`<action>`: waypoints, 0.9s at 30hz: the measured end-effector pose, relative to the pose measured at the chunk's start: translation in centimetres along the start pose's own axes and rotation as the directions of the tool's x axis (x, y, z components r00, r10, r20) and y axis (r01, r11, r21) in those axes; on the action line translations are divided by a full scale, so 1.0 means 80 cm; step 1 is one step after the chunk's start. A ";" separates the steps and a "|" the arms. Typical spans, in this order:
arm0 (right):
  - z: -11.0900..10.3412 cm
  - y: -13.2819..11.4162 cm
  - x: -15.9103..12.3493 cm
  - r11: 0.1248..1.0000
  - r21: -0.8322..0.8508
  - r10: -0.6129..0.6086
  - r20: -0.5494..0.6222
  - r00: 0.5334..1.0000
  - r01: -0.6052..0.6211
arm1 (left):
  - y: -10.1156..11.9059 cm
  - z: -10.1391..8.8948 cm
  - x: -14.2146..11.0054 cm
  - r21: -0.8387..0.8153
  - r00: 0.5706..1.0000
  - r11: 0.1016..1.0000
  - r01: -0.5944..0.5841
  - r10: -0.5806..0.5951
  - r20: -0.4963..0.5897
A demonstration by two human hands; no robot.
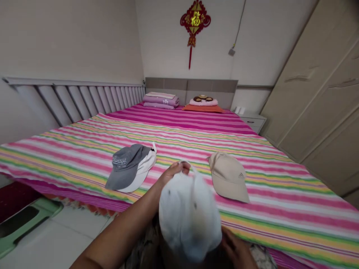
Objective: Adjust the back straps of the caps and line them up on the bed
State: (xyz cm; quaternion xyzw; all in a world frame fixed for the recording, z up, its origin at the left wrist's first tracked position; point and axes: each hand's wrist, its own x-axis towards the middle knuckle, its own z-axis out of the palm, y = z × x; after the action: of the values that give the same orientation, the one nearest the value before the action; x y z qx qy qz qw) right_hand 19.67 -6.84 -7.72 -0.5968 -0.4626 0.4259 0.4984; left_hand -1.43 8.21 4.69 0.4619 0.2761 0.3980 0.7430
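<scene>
A white baseball cap [190,216], slightly blurred, is held up in front of me with its crown toward the camera and its back strap at the top. My left hand [178,170] is closed around that strap end. Low at the cap's right side is my right hand [238,246]; blur and the cap hide its fingertips, so I cannot tell whether it grips. On the bed to the left lies a grey and white cap [131,166] with lettering on its front. A beige cap [230,175] with a small dark logo rests to the right.
A striped sheet [280,198] covers the bed. Folded purple bedding [159,101] and an orange and pink pile [203,104] lie by the headboard [168,84]. A green plastic stool [28,224] stands at lower left, a white nightstand [254,121] at far right.
</scene>
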 end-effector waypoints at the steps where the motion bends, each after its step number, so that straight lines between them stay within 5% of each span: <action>1: -0.007 -0.012 0.003 1.000 -0.018 0.003 -0.056 0.998 -0.004 | -0.001 0.006 -0.011 0.001 0.996 1.000 0.022 -0.022 0.087; 5: -0.004 -0.092 0.013 0.993 0.063 -0.099 -0.047 0.994 0.102 | -0.006 0.029 -0.043 0.034 0.876 0.983 0.181 -0.177 0.448; 8: 0.022 -0.146 0.018 0.952 0.172 -0.264 0.035 0.964 0.254 | -0.005 0.035 -0.051 -0.051 0.800 0.961 0.270 -0.194 0.568; 10: 0.038 -0.165 0.021 0.952 0.198 -0.255 0.094 0.962 0.233 | -0.002 0.031 -0.055 -0.106 0.780 0.948 0.300 -0.180 0.600; 15: 0.054 -0.172 0.028 0.917 0.399 -0.103 0.169 0.980 0.027 | 0.001 0.009 -0.068 -0.119 0.829 0.950 0.289 -0.186 0.527; 27: 0.070 -0.167 0.025 0.874 0.481 -0.041 0.220 0.975 -0.072 | -0.013 -0.002 -0.077 -0.175 0.921 0.943 0.282 -0.215 0.324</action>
State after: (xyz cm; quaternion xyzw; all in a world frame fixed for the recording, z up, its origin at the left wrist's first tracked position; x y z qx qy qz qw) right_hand 12.95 -2.74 4.58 -0.4046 -0.3888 0.5967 0.5737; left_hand -4.50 2.77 3.92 0.3937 0.1714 0.2531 0.8669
